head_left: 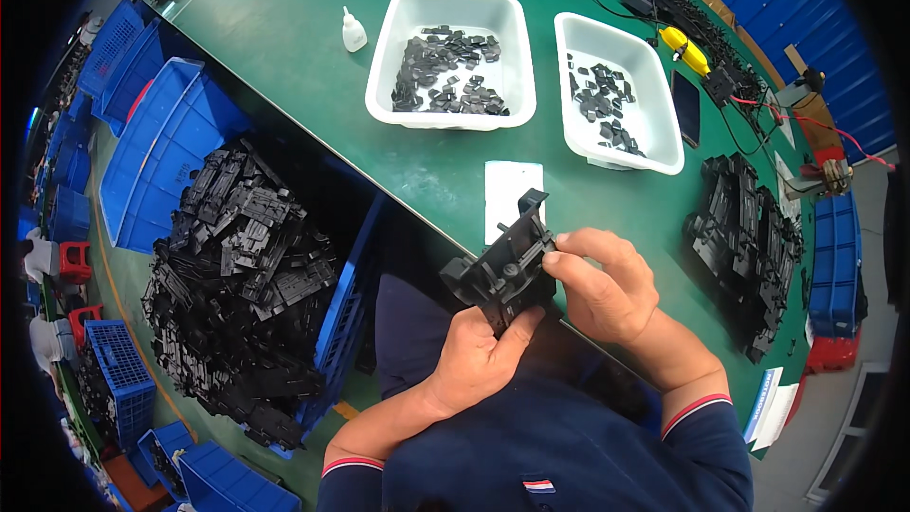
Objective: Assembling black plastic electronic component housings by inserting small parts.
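Note:
A black moulded plastic part (507,270) is tilted in front of me, just over the table's near edge. My left hand (483,356) grips its lower end, thumb along one side. At its right edge, the thumb and forefinger of my right hand (607,289) are pinched together against the part; whatever small thing may be between them is hidden. Behind the part, a white square pad (510,182) lies on the green table (417,175). Two white tubs, one larger (379,85) and one narrower (671,147), hold small black plastic pieces.
To the left, a blue crate (346,308) is heaped with black plastic parts (242,275). More such parts (744,246) are stacked on the table's right. A small white dropper bottle (353,31), a dark phone (684,106), a yellow tool (684,50) and cables are also on the table.

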`<state>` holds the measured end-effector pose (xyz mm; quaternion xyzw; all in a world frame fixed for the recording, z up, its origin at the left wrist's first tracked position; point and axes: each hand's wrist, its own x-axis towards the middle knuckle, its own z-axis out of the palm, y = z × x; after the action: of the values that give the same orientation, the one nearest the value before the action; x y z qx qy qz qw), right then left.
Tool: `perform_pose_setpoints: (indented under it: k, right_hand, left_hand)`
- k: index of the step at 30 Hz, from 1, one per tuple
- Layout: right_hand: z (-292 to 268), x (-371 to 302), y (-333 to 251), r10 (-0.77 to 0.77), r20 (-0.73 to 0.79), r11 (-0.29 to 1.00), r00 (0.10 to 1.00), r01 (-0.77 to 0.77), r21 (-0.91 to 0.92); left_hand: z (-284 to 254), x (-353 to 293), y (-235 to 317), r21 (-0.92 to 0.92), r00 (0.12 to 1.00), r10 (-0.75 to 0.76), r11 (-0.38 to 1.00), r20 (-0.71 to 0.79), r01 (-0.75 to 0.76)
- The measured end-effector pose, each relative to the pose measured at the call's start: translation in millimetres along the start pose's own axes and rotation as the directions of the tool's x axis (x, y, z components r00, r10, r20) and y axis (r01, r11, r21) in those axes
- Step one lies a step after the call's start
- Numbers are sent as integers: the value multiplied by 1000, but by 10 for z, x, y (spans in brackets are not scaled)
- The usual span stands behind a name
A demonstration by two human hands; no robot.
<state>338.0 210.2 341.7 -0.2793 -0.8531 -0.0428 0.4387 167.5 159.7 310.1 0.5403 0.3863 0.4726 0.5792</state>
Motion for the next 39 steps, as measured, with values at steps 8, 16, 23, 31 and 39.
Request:
perform_pose_setpoints:
  k: [8,16,23,31,39]
  right_hand:
    - [0,-16,-7,-33,-31,999,999,34,19]
    - [-11,8,-3,-47,-12,999,999,48,21]
    - [42,-13,25,-50,-27,998,998,51,40]
    - [56,-4,28,-20,-10,999,1000,20,51]
    - [121,57,49,272,-26,951,962,-265,158]
  left_hand:
    - [-20,-4,-9,-85,999,-24,996,42,28]
    - [-50,-28,-63,-37,995,-42,998,85,46]
    - [-7,-15,-68,-17,999,23,1000,26,-22]
    - [-50,-10,-77,-32,1000,-8,999,29,9]
    - [-165,28,-32,-440,949,-287,842,128,314]
